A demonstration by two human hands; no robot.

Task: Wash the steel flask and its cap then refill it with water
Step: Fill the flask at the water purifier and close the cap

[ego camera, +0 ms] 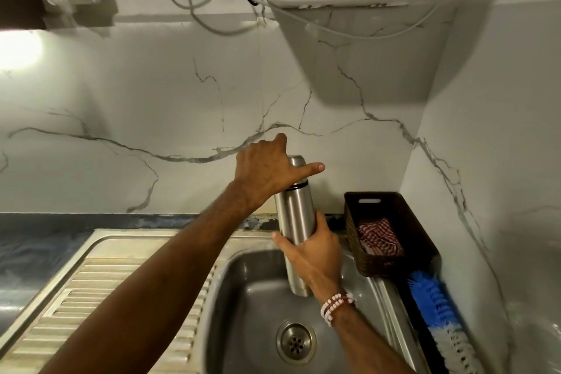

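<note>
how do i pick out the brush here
Find the steel sink; on its right rim, by the side wall, sits a dark woven basket. The brush lies just nearer than it, the only thing with bright blue and white bristles.

Two forearms in shot, both mine, both bare from the frame edge down to the wrists. Left forearm (170,255) runs long and bare into my left grip (267,173). Over on the right forearm (364,340), at the wrist, there's a beaded bracelet (335,307): small round beads wound round in a few strands, mostly white, with reddish-brown ones mixed in, just behind my right grip (315,255). The nails that show are cut short.
</note>
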